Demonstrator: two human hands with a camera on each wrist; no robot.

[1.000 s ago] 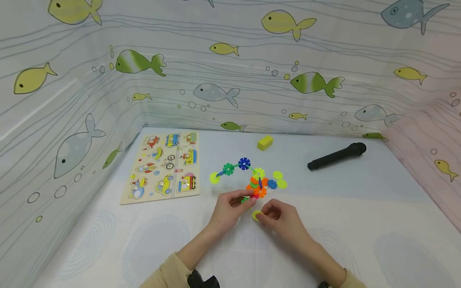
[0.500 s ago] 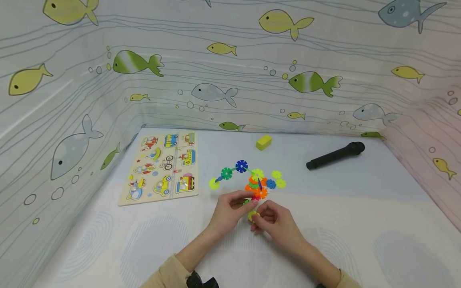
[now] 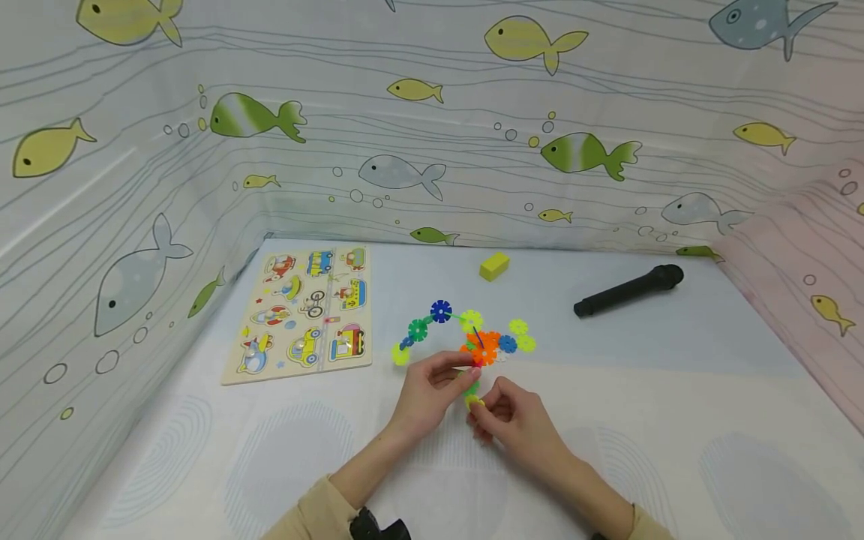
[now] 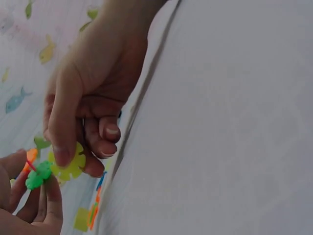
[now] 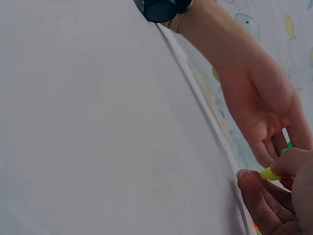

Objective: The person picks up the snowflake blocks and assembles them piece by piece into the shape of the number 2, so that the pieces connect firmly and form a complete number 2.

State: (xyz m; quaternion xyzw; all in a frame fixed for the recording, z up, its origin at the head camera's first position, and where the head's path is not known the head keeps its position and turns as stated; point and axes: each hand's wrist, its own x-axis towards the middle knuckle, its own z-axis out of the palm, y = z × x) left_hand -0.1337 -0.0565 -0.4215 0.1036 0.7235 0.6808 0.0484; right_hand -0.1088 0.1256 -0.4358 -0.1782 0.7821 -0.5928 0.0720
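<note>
A chain of coloured snowflake discs (image 3: 441, 312) lies mid-table and ends in an orange cluster (image 3: 483, 347). My left hand (image 3: 464, 375) pinches a green disc (image 3: 470, 388) at the near end of that chain. Against it my right hand (image 3: 481, 406) pinches a single yellow disc (image 3: 475, 402). The left wrist view shows the yellow disc (image 4: 71, 167) edge to edge with the green disc (image 4: 38, 176), held between thumb and fingers. In the right wrist view the yellow disc (image 5: 270, 173) pokes out from my right fingers.
A wooden vehicle puzzle board (image 3: 304, 315) lies at the left. A yellow block (image 3: 495, 266) sits at the back, and a black microphone (image 3: 629, 290) lies at the right. Fish-print curtains (image 3: 405, 172) wall in the white table (image 3: 675, 420) on three sides.
My right hand has brought the yellow disc left and up to the green disc. The far end of the chain has swung left as my left hand turned it.
</note>
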